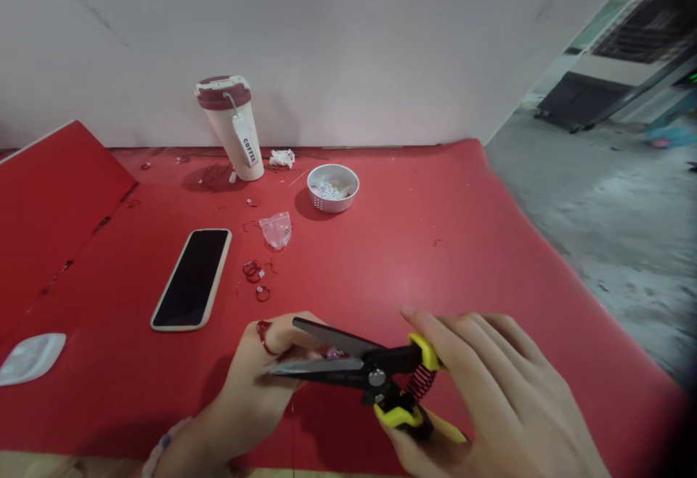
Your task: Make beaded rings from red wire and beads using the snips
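My right hand (490, 391) is wrapped round the yellow-and-black handles of spring-loaded scissors (375, 376), whose blades stand apart and point left. Beside the blades, my left hand (272, 369) is closed, with a red ring-like band (265, 336) around a finger. A small purple bead (333, 353) shows between the blades, near the left fingertips. The blades partly cover those fingertips, so the rest of what they pinch is hidden. A thin thread hangs below the left hand.
Beyond my hands on the red table (392, 260) are a phone (193, 280), dark rings (253, 271), a small plastic bag (276, 230), a white bowl of beads (333, 188) and a coffee cup (234, 129). A white dish (33, 359) lies left; a pale wall stands behind.
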Demonstrator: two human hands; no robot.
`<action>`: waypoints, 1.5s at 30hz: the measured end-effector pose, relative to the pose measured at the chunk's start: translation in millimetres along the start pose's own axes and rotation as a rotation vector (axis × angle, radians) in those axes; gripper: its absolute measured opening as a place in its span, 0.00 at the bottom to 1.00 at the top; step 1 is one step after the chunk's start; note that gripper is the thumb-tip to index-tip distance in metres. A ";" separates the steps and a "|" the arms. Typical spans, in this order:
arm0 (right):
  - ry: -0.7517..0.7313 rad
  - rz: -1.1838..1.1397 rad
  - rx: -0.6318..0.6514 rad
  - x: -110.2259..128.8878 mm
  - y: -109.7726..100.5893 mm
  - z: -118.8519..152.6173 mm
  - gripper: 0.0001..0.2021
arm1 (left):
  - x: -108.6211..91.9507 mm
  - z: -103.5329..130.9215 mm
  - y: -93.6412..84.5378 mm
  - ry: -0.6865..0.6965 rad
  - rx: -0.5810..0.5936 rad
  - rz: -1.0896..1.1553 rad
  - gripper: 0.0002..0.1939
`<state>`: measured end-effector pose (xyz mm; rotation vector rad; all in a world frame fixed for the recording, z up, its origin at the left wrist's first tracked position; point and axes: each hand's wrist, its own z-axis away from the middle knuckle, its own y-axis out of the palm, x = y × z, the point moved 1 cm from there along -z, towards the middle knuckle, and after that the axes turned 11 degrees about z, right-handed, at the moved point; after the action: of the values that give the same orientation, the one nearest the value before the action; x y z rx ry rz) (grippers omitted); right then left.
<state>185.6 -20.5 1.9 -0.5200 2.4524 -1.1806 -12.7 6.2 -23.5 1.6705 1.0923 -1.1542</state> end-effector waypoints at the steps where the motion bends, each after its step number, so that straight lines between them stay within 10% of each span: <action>1: 0.003 0.001 -0.004 0.2 -0.4 -0.2 0.20 | -0.3 -0.1 0.0 -0.014 0.009 -0.018 0.08; 21: -0.014 0.022 -0.026 2.8 3.0 5.0 0.26 | 5.8 5.9 -2.3 -0.232 0.047 0.177 0.13; 45: 0.098 -0.003 0.063 8.7 2.6 16.2 0.26 | 10.0 6.0 -4.5 -0.133 0.082 0.194 0.10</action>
<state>185.3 -33.8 -11.0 -0.4579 2.4868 -1.3095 -16.4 3.9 -35.2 1.6953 0.7917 -1.1785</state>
